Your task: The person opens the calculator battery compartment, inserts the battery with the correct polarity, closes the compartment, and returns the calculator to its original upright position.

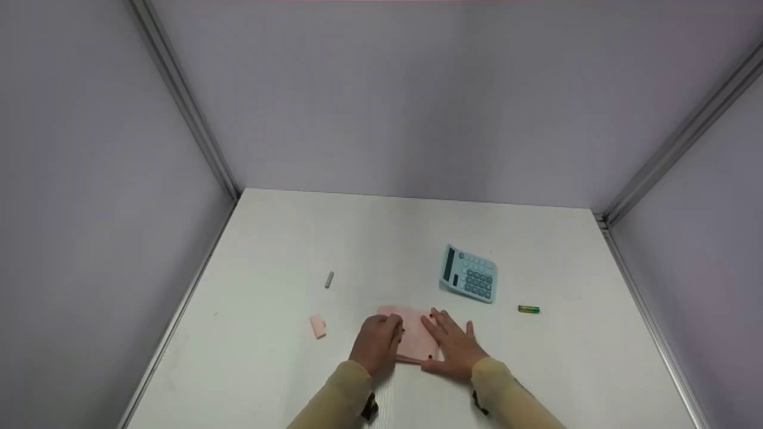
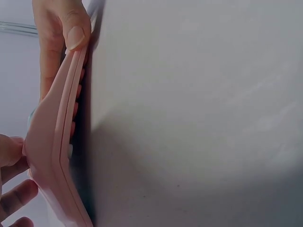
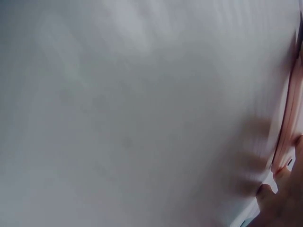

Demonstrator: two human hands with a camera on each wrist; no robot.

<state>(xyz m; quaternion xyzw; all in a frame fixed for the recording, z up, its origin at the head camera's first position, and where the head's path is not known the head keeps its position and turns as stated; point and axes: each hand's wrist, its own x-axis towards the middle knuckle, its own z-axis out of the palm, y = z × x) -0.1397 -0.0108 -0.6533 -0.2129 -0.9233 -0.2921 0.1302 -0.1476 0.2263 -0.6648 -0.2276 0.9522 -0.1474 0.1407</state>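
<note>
A pink calculator (image 1: 417, 333) lies with its back up on the white table, its keys (image 2: 75, 109) facing down. My left hand (image 1: 375, 342) bends over its left part, fingertips touching the back; whether they pinch anything is hidden. My right hand (image 1: 456, 348) rests spread on its right part, the thumb against the near edge. To the left lies a small pink cover (image 1: 318, 326). Beyond it is a slim grey cylinder (image 1: 329, 279), possibly a battery. A green battery (image 1: 529, 309) lies on the right.
A light blue calculator (image 1: 470, 274) lies face up beyond my right hand. The white table (image 1: 268, 238) is bounded by grey panels (image 1: 417, 101) at the back and on both sides, with metal posts (image 1: 191, 107) at the corners.
</note>
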